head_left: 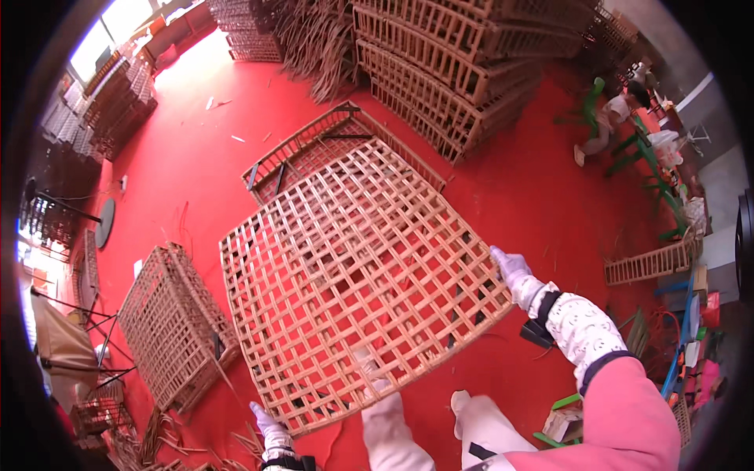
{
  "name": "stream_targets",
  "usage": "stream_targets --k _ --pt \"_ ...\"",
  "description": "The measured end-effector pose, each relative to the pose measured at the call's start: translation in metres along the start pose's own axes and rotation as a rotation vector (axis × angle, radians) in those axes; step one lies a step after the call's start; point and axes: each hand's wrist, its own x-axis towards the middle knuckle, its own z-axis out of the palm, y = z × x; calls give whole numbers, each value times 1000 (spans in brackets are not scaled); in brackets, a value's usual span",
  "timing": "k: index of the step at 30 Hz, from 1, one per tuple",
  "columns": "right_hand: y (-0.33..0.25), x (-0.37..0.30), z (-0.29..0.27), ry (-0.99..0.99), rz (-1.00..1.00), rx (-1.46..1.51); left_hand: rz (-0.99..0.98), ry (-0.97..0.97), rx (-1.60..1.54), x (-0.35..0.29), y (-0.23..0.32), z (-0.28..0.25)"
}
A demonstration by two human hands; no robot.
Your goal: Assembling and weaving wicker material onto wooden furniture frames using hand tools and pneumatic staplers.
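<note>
A large woven bamboo lattice panel (369, 251) is held up in front of me, tilted, with the red floor showing through its gaps. My right hand (512, 267), in a pale glove, is closed on the panel's right edge near a corner. At the near left corner my left hand (271, 428), gloved too, grips the rim; part of its fingers is hidden. Beyond the panel, and partly covered by it, a bamboo crate with slatted sides (306, 129) lies on the floor.
Tall stacks of bamboo crates (440, 78) stand at the far side. Another lattice crate (169, 330) leans at the left, near a folding chair (67, 337). A person (616, 118) bends by green stools at the far right. Bamboo strips (161, 436) lie at the lower left.
</note>
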Motion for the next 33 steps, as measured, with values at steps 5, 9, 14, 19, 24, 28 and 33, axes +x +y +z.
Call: stream_targets --k 5,9,14,19,24,28,33 --pt "-64 103 68 17 -51 -20 94 135 278 62 50 103" --pt "-125 175 114 -6 -106 97 178 127 150 100 63 181" --pt "-122 296 164 -22 -157 133 287 115 158 140 32 258" --pt "-113 376 210 -109 -198 183 176 33 108 203 -3 276" --pt "-81 413 234 -169 -288 144 90 241 282 217 -40 306" --pt "-84 418 238 -123 -287 167 -71 160 249 229 -57 310" --pt "-77 418 238 -25 -347 -23 -31 133 275 244 -67 303"
